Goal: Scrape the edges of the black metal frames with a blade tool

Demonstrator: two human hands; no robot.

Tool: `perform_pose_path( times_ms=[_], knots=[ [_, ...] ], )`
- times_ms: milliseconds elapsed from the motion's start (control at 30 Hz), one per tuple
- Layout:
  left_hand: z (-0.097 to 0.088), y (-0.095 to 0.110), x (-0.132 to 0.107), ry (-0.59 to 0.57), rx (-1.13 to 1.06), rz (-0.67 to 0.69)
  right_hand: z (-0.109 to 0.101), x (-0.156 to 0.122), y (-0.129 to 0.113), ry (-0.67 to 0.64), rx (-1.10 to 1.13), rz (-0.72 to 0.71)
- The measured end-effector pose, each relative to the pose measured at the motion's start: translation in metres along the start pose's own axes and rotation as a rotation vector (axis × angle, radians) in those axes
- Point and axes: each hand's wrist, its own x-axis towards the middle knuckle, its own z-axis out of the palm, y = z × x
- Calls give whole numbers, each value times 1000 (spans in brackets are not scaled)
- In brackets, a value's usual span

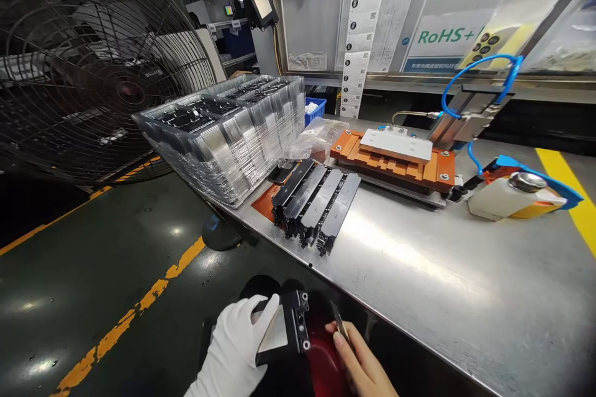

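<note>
Hands apart: your gloved left hand grips a black bracket, your bare right hand pinches a small blade (tip clear of the bracket), with more black brackets ahead on the worktop

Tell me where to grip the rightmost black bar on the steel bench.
Grip the rightmost black bar across its long flat middle, probably coming from the right: its right edge stands free above the steel bench, while its left edge lies close to the next bar. Stay clear of the notched lower end.
</note>
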Motion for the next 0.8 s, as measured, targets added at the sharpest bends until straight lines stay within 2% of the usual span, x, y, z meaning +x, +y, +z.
perform_pose_path(
  times_ms=[67, 167, 300, 367, 467, 533, 633, 700, 800],
  knots=[
    [-4, -4, 1, -70, 39, 36, 1, 6, -6, -64, 67, 17],
    [-6, -3, 1, -123, 27, 88, 6, 17, -18, -140, 127, -67],
    [-11, 1, 4, -81, 23, 108, 12, 21, -24, -219, 29, -148],
    [-14, 0, 4, -75, 28, 87, 11, 18, -21, -186, 37, -125],
    [-15, -3, 2, -111, 32, 85, 9, 15, -15, -123, 189, -35],
    [-14, -3, -1, -115, 48, 109, 8, 15, -14, -177, 193, -25],
    [-13, -2, -3, -66, 35, 136, 10, 16, -15, -236, 113, -87],
    [-14, -1, -2, -52, -3, 134, 11, 15, -15, -171, 159, -98],
    [-17, 0, 2, -59, -3, 123, 11, 9, -15, -66, 288, -10]
  ],
)
